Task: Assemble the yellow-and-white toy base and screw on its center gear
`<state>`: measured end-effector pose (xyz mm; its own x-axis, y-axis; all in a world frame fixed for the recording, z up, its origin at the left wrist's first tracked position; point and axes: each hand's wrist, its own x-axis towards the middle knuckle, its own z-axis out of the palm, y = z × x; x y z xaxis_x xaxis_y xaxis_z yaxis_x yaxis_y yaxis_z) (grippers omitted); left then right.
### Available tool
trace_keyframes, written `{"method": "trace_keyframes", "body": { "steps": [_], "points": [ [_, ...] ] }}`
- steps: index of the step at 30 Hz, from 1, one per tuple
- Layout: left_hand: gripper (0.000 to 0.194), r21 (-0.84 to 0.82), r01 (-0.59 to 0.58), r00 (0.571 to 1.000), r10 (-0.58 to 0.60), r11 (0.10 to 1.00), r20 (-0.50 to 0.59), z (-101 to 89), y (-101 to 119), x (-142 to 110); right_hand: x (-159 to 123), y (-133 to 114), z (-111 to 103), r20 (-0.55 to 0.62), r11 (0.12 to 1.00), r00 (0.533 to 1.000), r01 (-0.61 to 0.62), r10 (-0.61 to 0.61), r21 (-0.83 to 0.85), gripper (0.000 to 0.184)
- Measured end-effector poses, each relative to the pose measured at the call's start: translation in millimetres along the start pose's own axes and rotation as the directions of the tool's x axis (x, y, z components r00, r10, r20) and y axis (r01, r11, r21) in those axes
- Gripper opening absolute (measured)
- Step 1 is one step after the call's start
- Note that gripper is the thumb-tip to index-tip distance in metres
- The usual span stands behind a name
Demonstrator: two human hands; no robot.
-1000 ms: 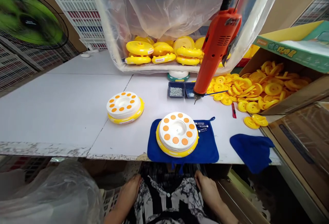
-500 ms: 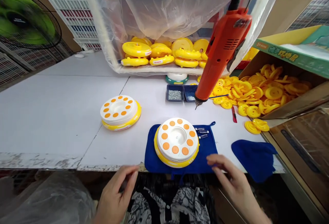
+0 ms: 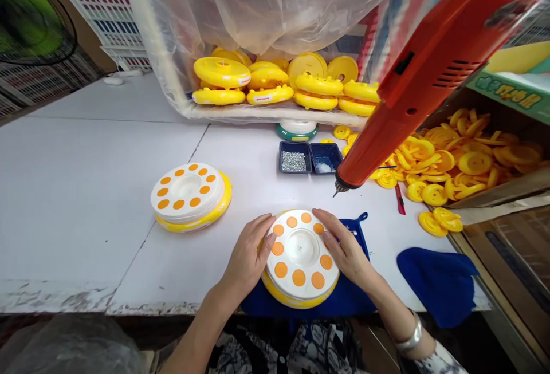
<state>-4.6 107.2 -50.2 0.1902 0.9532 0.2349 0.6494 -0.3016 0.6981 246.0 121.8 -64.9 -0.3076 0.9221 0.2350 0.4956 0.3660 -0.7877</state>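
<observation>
Across the long white table (image 3: pixel 86 219), under a sagging plastic sheet (image 3: pixel 275 7), yellow parts (image 3: pixel 472 162) spill from a cardboard box (image 3: pixel 447 105). An orange electric screwdriver (image 3: pixel 412 105) hangs low at the right, its bit (image 3: pixel 339 189) pointing down just beyond a round white-and-yellow case (image 3: pixel 298 279), which sits on a blue cloth mat (image 3: pixel 350 299) at the table's near edge. A second case (image 3: pixel 187 193) lies to the left.

The left hand (image 3: pixel 247 256) and right hand (image 3: pixel 346 248) clasp the first case from either side, their fingers (image 3: pixel 326 219) spread wide and curved over its rim. A slip could bring knuckles against the bit, and a hard bump could swing the screwdriver. The mat could slide near the edge, taking the case with it. A careless elbow could tip the small tray of screws (image 3: pixel 294 160), scattering them, or catch the red-handled knife (image 3: pixel 399 199).
</observation>
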Motion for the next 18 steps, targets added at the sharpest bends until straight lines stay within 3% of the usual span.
{"method": "trace_keyframes", "body": {
  "steps": [3,6,9,12,15,18],
  "points": [
    [0.035,-0.040,-0.010,0.999,0.012,0.999,0.043,-1.7,-5,8,-3,0,4,-0.040,0.997,0.999,-0.002,-0.002,-0.083,0.040],
    [0.034,-0.037,-0.020,1.000,0.020,0.999,0.019,-11.8,-3,6,-8,-8,-2,-0.074,0.990,0.996,0.032,-0.042,-0.141,0.041],
    [0.033,0.065,-0.077,0.996,0.081,0.995,-0.048,-27.9,6,-10,-21,-19,-14,-0.098,0.980,0.994,0.032,-0.052,-0.196,0.042],
    [0.034,0.200,-0.211,0.975,0.221,0.957,-0.029,-37.7,17,-31,-36,-24,-24,-0.062,0.966,0.996,0.044,-0.061,-0.255,0.035],
    [0.037,0.271,-0.288,0.956,0.294,0.918,0.020,-35.2,21,-43,-43,-24,-28,-0.020,0.944,0.995,0.086,-0.097,-0.318,0.031],
    [0.037,0.315,-0.292,0.953,0.302,0.903,0.017,-28.9,20,-41,-39,-24,-28,-0.005,0.918,0.989,0.137,-0.150,-0.373,0.031]
  ]
}}
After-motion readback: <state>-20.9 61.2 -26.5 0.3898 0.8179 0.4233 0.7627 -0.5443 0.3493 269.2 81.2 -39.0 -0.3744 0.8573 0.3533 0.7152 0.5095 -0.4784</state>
